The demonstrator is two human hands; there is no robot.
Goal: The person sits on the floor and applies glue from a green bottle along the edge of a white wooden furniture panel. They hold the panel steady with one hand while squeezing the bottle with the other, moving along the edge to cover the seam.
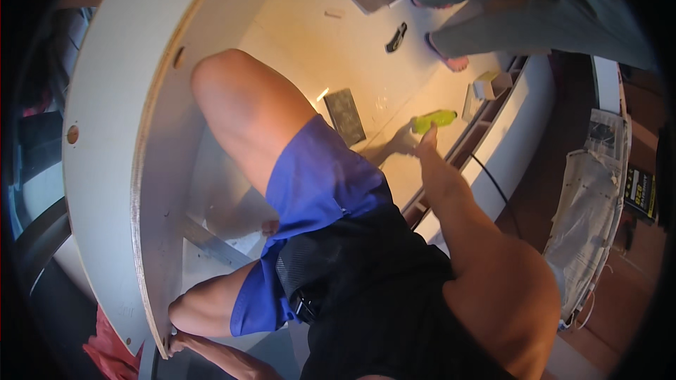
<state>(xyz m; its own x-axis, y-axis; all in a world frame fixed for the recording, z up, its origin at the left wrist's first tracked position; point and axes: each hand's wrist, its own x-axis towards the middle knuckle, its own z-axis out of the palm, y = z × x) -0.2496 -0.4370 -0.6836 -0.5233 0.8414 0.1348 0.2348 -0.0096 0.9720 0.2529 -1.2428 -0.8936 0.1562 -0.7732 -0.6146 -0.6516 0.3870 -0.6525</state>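
Note:
My right hand (427, 143) is closed around a yellow-green bottle-like object (434, 121) with a dark end, held out over the pale board surface. Down at the lower left, my left hand (179, 341) is at the bottom end of a tall curved white panel (105, 141) with a bare plywood edge. Its fingers curl against that edge and are partly hidden. My bent knee leans near the panel's inner side. Between my leg and the bottle lies a dark grey rectangular block (344, 117).
A black utility knife (396, 37) lies farther off, near another person's legs (500, 21) and bare foot. A small open carton (492, 85) stands by a slotted rail (470, 142). At right, a black cable (495, 181) hangs beside a plastic-covered piece (579, 204).

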